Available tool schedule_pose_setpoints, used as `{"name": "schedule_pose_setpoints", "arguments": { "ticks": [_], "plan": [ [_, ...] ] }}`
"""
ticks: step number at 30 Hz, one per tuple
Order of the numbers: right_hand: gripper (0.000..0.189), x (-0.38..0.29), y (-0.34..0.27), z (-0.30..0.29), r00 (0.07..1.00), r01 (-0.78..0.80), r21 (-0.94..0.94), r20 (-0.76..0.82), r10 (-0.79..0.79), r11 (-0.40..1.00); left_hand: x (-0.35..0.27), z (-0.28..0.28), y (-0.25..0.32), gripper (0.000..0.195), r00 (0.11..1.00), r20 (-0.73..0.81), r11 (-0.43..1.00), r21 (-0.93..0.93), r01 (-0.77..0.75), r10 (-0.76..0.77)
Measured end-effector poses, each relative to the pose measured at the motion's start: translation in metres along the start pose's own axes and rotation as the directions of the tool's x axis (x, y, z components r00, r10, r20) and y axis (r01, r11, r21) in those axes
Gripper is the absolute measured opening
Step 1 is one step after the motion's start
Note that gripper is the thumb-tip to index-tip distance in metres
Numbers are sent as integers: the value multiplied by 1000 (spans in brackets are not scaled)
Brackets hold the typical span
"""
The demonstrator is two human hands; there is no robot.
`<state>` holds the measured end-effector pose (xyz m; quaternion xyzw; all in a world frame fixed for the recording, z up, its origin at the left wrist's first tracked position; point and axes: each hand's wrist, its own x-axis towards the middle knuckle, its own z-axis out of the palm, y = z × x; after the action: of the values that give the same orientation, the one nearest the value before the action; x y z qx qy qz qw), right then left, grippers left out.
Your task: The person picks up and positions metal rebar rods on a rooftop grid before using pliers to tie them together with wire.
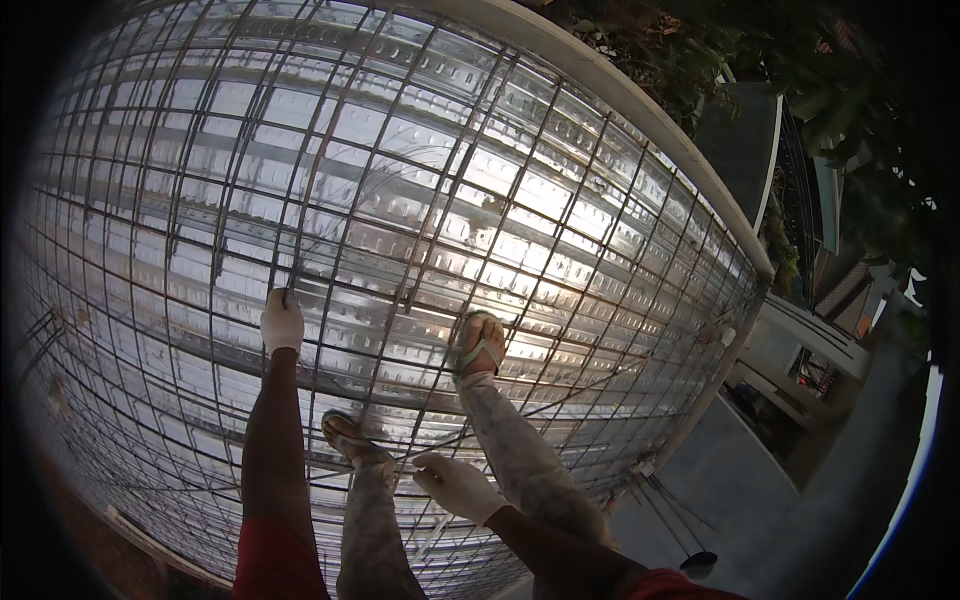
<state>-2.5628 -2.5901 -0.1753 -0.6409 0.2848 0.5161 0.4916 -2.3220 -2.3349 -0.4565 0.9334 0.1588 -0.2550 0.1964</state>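
My left hand, in a pale work glove, is closed around a steel reinforcing bar of the mesh ahead of me. My right hand, also gloved, hovers near my left foot with its fingers curled. Whether it pinches something thin, I cannot tell. Close to its fingertips, a long thin rod slants across the grid. Beneath the mesh lies shiny ribbed metal decking. My feet, in flip-flops, stand among the bars.
A raised edge borders the decking along the top and right. Beyond it are tree foliage and a lower grey surface. Thin rods stick out past the right edge, by a dark round object. Loose thin wires lie on the mesh.
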Motion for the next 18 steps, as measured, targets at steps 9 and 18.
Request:
{"name": "schedule_pose_setpoints", "arguments": {
  "ticks": [9, 18],
  "plan": [
    [37, 0, -2, 10, 999, -17, 48, -27, 18, 999, -28, 13, -17, 40, 998, -16, 975, -213, 60, -64],
    [41, -1, -7, 2, 998, -60, 73, -29, 62, 996, -35, -12, -11, 65, 974, -145, 985, -12, 173, -173]
  ]
}}
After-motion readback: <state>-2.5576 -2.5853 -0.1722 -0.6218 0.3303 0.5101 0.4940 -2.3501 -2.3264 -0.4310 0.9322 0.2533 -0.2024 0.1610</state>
